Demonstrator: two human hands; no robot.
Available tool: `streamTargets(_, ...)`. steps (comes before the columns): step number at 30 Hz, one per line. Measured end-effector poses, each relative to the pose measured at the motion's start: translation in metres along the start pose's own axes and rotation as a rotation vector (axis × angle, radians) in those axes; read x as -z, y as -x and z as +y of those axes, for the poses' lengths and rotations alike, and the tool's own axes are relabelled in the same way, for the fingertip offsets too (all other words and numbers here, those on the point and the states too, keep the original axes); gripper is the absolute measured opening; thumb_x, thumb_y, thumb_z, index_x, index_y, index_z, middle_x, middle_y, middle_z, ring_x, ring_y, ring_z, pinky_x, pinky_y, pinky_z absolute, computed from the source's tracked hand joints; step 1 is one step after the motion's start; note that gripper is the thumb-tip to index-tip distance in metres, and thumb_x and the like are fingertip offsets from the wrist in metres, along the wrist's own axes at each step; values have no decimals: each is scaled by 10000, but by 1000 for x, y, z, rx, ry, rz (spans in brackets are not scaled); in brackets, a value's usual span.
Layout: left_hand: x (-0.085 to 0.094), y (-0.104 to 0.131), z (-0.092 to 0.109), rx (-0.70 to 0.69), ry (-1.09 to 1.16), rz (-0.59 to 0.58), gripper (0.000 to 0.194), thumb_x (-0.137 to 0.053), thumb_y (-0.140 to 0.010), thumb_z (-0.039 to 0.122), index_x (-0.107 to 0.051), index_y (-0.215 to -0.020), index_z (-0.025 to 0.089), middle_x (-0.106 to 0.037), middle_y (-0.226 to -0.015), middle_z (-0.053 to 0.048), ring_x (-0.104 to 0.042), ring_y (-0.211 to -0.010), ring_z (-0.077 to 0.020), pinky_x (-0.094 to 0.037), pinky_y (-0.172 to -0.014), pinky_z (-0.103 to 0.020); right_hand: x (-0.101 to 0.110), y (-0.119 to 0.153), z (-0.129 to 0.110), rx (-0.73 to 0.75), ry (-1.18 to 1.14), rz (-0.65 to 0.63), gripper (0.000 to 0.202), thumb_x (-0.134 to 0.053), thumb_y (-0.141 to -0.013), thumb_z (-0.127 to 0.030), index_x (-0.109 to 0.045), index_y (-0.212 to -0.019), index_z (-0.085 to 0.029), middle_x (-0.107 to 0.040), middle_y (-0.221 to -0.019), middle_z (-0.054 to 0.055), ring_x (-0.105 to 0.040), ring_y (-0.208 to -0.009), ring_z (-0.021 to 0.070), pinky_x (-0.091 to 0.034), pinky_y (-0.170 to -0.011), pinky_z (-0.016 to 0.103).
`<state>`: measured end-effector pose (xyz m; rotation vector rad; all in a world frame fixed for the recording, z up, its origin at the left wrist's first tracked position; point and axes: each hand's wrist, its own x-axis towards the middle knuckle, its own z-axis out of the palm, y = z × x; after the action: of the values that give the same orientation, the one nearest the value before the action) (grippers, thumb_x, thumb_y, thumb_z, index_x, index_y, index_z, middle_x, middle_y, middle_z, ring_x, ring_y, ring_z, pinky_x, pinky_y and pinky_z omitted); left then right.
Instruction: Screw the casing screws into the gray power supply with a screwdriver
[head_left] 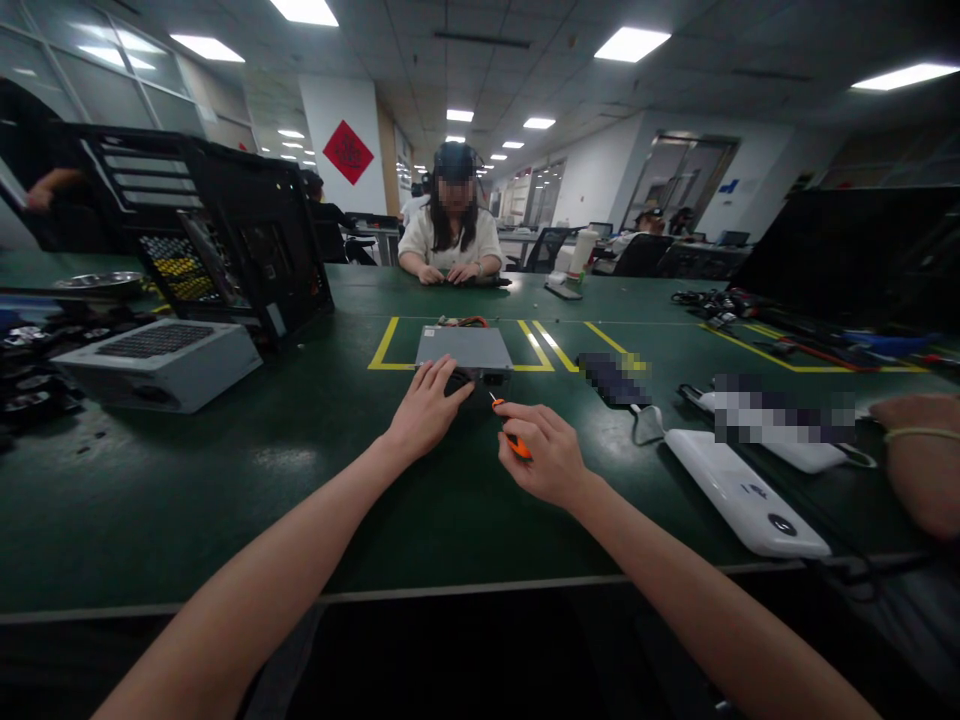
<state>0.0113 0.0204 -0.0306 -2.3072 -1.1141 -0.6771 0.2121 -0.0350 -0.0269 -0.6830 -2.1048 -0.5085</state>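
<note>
A grey metal computer power supply (465,347) lies on the green table, with a bundle of coloured wires (466,321) at its far edge. My left hand (427,408) rests against its near left side, thumb and fingers spread apart. In my right hand (544,452) is a screwdriver (517,444) with an orange and black handle, the fingers wrapped round it. Its thin tip points up and left, close to the near right corner of the power supply. Whether the tip touches anything cannot be made out.
To the left stand a larger power supply (169,360) and an open black computer case (225,225). A phone (613,380) and white power banks (742,492) lie to the right. A co-worker (450,225) sits opposite; another person's arm (922,460) reaches in at right.
</note>
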Motion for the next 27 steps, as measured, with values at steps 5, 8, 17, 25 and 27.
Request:
streamTargets(5, 2, 1, -3, -41, -33, -10, 379, -452, -841, 131, -551, -1194, 227, -389, -1366, -130, -333, -1273, -293, -297, -1037, -471, 1, 0, -1, -88, -139, 0, 155, -547, -825, -199, -436, -934, -197, -603, -978, 97, -609, -887, 169, -513, -685, 275)
streamTargets(8, 3, 0, -1, -40, -51, -12, 380, -447, -844, 134, -551, -1196, 231, -402, -1360, -125, -336, -1268, -293, -303, -1031, -474, 2, -1, -2, -91, -114, 26, 123, -541, -814, -167, -457, -896, -203, -582, -973, 89, -590, -893, 173, -504, -711, 298)
streamTargets(17, 7, 0, 6, -16, -59, -24, 378, -456, -841, 158, -548, -1206, 194, -414, -1335, -140, -339, -1255, -302, -291, -1041, -472, -1, 0, -5, -56, -130, -4, 149, -530, -847, -205, -439, -962, -183, -600, -913, 77, -597, -809, 141, -482, -603, 226)
streamTargets(25, 7, 3, 6, -12, -23, -7, 378, -472, -830, 151, -565, -1193, 200, -423, -1327, -137, -340, -1250, -298, -283, -1048, -473, 2, 1, -6, -2, 0, -11, 96, -555, -822, -246, -496, -875, -194, -589, -894, 64, -583, -737, 134, -472, -618, 249)
streamTargets(27, 6, 3, 5, -7, -7, -3, 370, -482, -825, 152, -576, -1180, 200, -417, -1336, -133, -335, -1256, -294, -275, -1054, -474, 0, -1, -8, -4, -13, 18, 121, -542, -817, -212, -476, -916, -187, -588, -883, 68, -583, -774, 147, -481, -632, 257)
